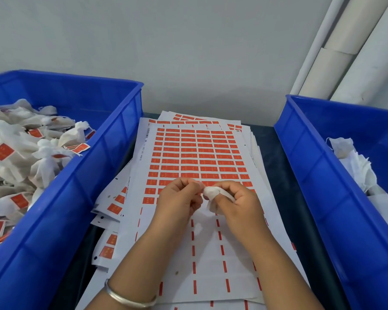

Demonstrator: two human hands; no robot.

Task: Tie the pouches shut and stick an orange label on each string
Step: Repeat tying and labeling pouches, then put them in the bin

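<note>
A small white cloth pouch is held above the label sheet. My right hand grips its body, fingers curled round it. My left hand pinches the pouch's top or string at the left end; the string itself is too small to make out. Beneath both hands lies a sheet of orange labels, its near rows peeled away and only thin orange strips left.
A blue bin on the left holds several tied pouches with orange labels. A blue bin on the right holds untied white pouches. More label sheets are stacked underneath. White pipes stand at back right.
</note>
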